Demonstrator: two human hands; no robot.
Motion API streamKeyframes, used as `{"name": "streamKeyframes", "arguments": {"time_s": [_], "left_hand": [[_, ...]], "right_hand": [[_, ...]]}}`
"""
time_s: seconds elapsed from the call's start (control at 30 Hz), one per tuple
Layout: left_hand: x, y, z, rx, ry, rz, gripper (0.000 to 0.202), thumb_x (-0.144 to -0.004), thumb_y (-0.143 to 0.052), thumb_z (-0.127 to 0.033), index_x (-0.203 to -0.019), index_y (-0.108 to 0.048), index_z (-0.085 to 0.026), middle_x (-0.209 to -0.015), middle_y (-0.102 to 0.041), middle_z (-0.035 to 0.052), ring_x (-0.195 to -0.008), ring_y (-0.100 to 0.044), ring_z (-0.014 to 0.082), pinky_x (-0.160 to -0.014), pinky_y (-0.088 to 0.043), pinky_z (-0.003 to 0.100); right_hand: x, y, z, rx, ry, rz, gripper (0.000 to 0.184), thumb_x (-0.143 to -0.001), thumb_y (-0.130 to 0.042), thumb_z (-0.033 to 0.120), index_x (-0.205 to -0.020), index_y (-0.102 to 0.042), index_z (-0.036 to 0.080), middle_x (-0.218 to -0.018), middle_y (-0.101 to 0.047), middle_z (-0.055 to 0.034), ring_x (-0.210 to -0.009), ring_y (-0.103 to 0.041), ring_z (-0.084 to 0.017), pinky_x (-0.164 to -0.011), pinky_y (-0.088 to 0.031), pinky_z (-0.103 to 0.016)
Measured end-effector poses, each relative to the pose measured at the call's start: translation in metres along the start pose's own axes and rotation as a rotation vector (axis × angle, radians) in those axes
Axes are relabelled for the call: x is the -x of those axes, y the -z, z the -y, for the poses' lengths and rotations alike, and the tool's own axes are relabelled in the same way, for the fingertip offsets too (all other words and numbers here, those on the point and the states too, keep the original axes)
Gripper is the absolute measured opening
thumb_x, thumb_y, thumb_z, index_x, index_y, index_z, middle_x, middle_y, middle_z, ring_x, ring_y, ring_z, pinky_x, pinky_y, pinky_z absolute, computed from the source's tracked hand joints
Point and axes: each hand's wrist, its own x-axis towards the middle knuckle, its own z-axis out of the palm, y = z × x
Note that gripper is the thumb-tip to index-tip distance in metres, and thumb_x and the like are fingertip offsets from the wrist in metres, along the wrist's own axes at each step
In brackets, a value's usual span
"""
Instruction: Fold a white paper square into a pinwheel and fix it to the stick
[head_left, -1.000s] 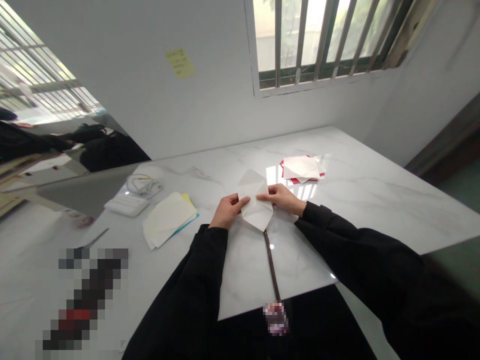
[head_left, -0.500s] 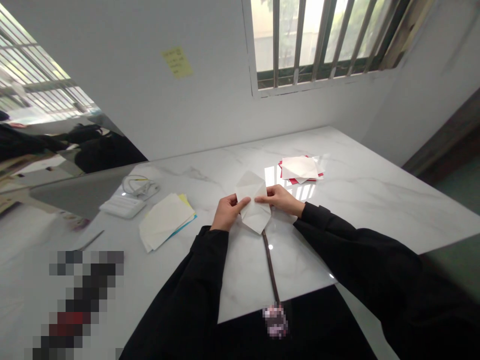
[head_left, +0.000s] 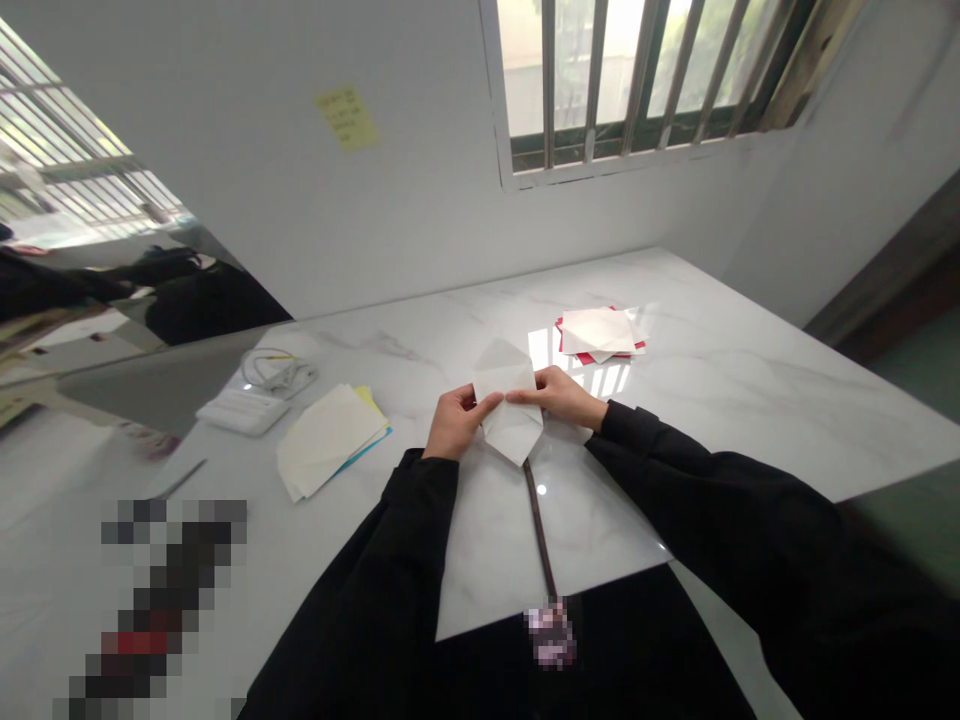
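Between my two hands is a small white paper envelope point(head_left: 513, 436), its pointed top flap raised and its lower end towards me. My left hand point(head_left: 453, 420) grips the left edge, thumb on the front and fingers behind. On the other side my right hand point(head_left: 564, 396) pinches the right edge in the same way. Both thumb tips almost meet at the middle of the envelope. Another pale sheet point(head_left: 568, 431) shows in part under my right wrist. A dark strap point(head_left: 538, 525) runs from below the envelope towards the table's near edge.
To the left lies a stack of cream, yellow and blue paper point(head_left: 330, 440). A white box-shaped device point(head_left: 244, 411) with a coiled cable point(head_left: 277, 374) sits beyond it. White and red envelopes point(head_left: 598, 333) are piled at the back right. A yellow note point(head_left: 346, 118) sticks to the wall.
The right thumb has slid slightly left across the envelope, closer to the left thumb. Otherwise the hands and the envelope stay nearly where they were; the camera view has shifted a little.
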Motion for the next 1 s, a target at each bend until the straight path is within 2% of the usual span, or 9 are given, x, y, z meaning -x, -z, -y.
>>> {"name": "streamKeyframes", "arguments": {"time_s": [0.13,0.23,0.3,0.6,0.83,1.0], "left_hand": [[-0.001,0.0,0.0,0.017,0.0,0.005,0.058,-0.062,-0.09,-0.06,-0.093,-0.076,-0.012,-0.08,-0.076,0.0075,-0.072,-0.069,0.0216,-0.066,-0.055,0.031],[-0.003,0.003,0.001,-0.008,-0.005,-0.003,0.051,-0.066,-0.086,-0.062,-0.079,-0.073,-0.014,-0.066,-0.068,0.002,-0.06,-0.061,0.0159,-0.058,-0.049,0.027],[-0.004,0.004,0.001,0.009,-0.007,-0.012,0.049,-0.068,-0.085,-0.062,-0.077,-0.072,-0.016,-0.062,-0.063,-0.0002,-0.056,-0.057,0.0137,-0.057,-0.047,0.026],[-0.003,0.004,-0.002,-0.036,-0.022,-0.064,0.04,-0.069,-0.085,-0.054,-0.069,-0.069,-0.018,-0.056,-0.059,-0.0012,-0.052,-0.051,0.0114,-0.056,-0.044,0.025],[-0.002,0.006,-0.001,0.02,0.114,0.08,0.049,-0.065,-0.088,-0.059,-0.076,-0.071,-0.015,-0.067,-0.064,-0.001,-0.061,-0.059,0.0111,-0.062,-0.05,0.024],[-0.003,0.007,0.0,0.017,0.166,0.084,0.053,-0.06,-0.091,-0.06,-0.08,-0.073,-0.015,-0.067,-0.068,0.0009,-0.06,-0.063,0.0124,-0.062,-0.053,0.024]], "right_hand": [[0.001,-0.001,0.003,-0.053,-0.005,-0.019,0.039,-0.073,-0.086,0.045,-0.088,-0.079,0.01,-0.086,-0.078,-0.0097,-0.07,-0.067,-0.017,-0.061,-0.05,-0.025],[0.0,0.001,0.004,-0.074,-0.016,-0.04,0.04,-0.072,-0.087,0.045,-0.089,-0.079,0.009,-0.088,-0.078,-0.0104,-0.071,-0.068,-0.017,-0.062,-0.051,-0.025],[-0.002,0.004,0.003,-0.092,-0.024,-0.062,0.039,-0.073,-0.087,0.044,-0.089,-0.079,0.01,-0.089,-0.079,-0.0105,-0.071,-0.069,-0.017,-0.062,-0.052,-0.025],[-0.004,0.008,-0.002,-0.102,-0.022,-0.068,0.039,-0.074,-0.087,0.043,-0.091,-0.08,0.009,-0.092,-0.079,-0.0118,-0.074,-0.071,-0.018,-0.063,-0.054,-0.026],[-0.005,0.008,0.0,-0.152,-0.011,-0.136,0.034,-0.074,-0.088,0.041,-0.085,-0.078,0.01,-0.087,-0.079,-0.0091,-0.069,-0.07,-0.016,-0.061,-0.054,-0.023],[-0.005,0.01,0.0,-0.203,-0.019,-0.148,0.032,-0.074,-0.088,0.039,-0.086,-0.078,0.011,-0.09,-0.08,-0.0098,-0.073,-0.071,-0.017,-0.064,-0.056,-0.024]]}}
